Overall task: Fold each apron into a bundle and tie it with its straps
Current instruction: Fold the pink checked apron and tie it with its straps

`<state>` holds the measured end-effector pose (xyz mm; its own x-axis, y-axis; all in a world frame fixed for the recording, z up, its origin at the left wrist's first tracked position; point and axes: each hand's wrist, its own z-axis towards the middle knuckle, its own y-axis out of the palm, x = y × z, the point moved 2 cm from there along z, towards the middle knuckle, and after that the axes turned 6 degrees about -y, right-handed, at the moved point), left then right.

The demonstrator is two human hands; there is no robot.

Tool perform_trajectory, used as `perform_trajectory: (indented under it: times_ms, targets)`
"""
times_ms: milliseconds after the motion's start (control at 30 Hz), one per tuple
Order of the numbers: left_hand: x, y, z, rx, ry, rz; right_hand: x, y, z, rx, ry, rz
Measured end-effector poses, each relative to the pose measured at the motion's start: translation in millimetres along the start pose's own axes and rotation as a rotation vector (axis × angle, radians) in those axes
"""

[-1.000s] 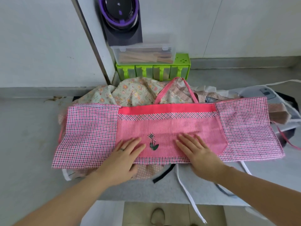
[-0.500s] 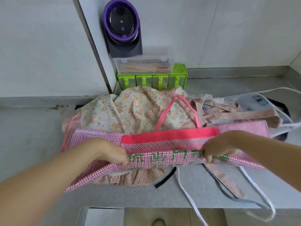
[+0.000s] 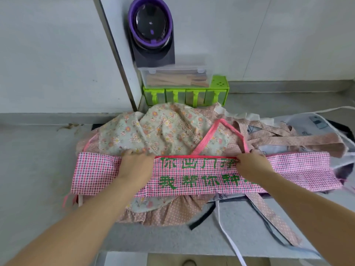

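Observation:
A pink checked apron (image 3: pixel 199 177) lies folded into a long flat band across the counter, green printed characters facing up. My left hand (image 3: pixel 136 166) grips its top edge left of the print, fingers curled over the fold. My right hand (image 3: pixel 251 166) grips the same edge to the right. A pink neck strap (image 3: pixel 222 129) loops up behind the band. Under it lies a heap of other aprons: a pale green floral one (image 3: pixel 157 129) and a dusty pink dotted one (image 3: pixel 169 212) with long straps (image 3: pixel 299 141).
A green rack (image 3: pixel 186 95) with a clear box of wooden sticks stands at the wall, below a purple-rimmed device (image 3: pixel 151 25). White (image 3: pixel 228 237) and black (image 3: pixel 201 217) straps hang over the grey counter's front edge (image 3: pixel 172 252). A white printed fabric (image 3: pixel 315 121) lies at far right.
Both hands left the flat pocket side, took the apron's lower edge and folded it up and away to the top edge. The green print now faces up.

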<state>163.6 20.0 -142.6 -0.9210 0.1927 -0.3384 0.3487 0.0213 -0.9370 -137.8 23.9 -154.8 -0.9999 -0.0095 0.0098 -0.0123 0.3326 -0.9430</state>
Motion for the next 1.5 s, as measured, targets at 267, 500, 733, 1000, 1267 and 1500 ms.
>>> perform_trajectory:
  times_ms: [267,500,733,1000,1267,1500]
  targets:
    - [-25,45,-3,0.237,0.055,-0.252,2,17,3,0.122,-0.065,0.046]
    - [-24,43,3,0.346,-0.009,-0.180,-18,33,10,0.289,-0.280,0.179]
    - [-37,40,0,0.305,-0.077,-0.122,-20,39,15,0.379,-0.226,0.176]
    - [53,17,7,0.168,0.120,-0.357,-28,33,20,0.411,-0.295,0.119]
    - [68,27,16,0.115,-0.004,-0.313,-14,31,20,0.385,-0.247,0.115]
    - [37,37,2,0.337,0.101,-0.275,-34,34,1,0.240,-0.292,0.082]
